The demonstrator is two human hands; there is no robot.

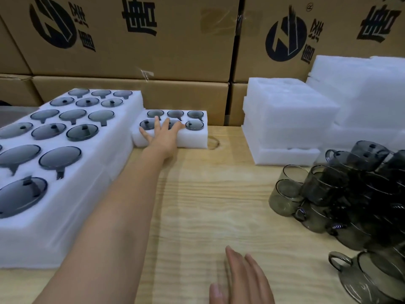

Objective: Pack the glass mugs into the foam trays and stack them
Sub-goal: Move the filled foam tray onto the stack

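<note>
One arm outstretched, left hand (163, 136) spread on small foam tray (195, 140), right hand (241, 279) flat, fingers straight.

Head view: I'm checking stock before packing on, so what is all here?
small tray: one, white, far centre, six mugs in it
full trays: several, white, left
empty trays: stack, white, right rear
loose mugs: pile, smoky grey, right
table: one, light wood, under everything
boxes: several, brown, behind
left hand: fingers spread flat on small tray
right hand: open, over table's near edge
</note>
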